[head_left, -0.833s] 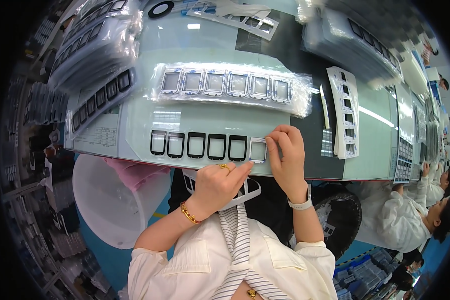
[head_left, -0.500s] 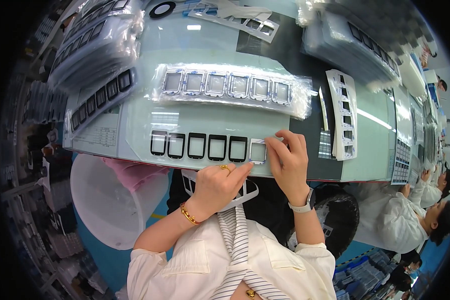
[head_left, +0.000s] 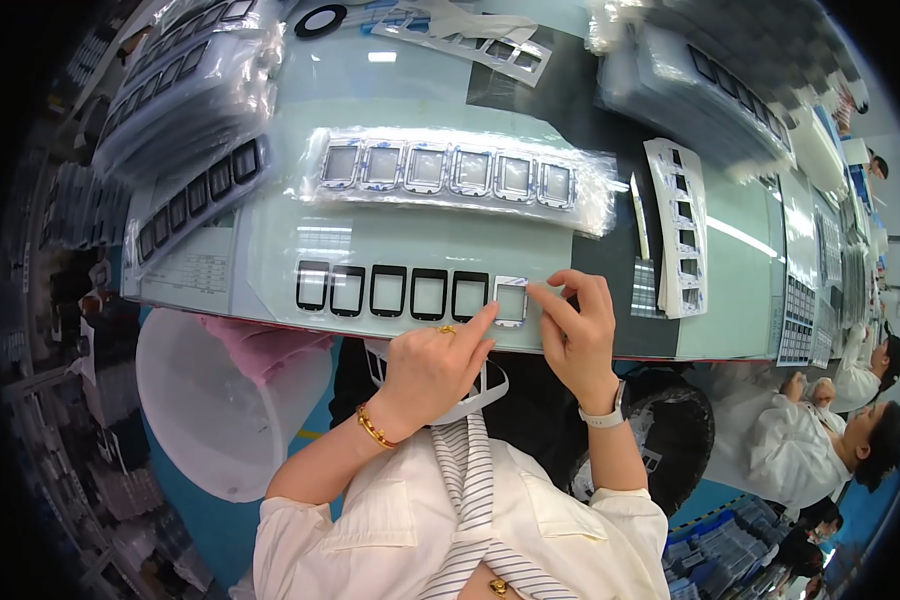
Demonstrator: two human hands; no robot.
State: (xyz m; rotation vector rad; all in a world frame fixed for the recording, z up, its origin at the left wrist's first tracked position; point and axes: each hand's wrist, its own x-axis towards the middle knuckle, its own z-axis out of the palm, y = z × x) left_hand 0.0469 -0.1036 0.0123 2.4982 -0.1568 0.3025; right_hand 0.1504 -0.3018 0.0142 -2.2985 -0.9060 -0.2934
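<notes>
Several black rectangular frames lie in a row along the near edge of the glass-topped table. At the row's right end is a frame with a white and blue face, flat on the glass. My left hand has its index finger stretched out to that frame's left edge, the other fingers loosely bent. My right hand is at the frame's upper right corner, its index fingertip close to or touching it and its fingers apart. Neither hand grips anything visible.
Beyond the row lies a plastic-wrapped tray of white frames. A white cut-out strip and a thin pale blade-like tool are to the right. Wrapped stacks stand at the far left. A white bin sits below the table edge.
My left index finger has moved up along the white and blue frame's left edge. My right fingers have spread slightly. The frame stays at the row's end.
</notes>
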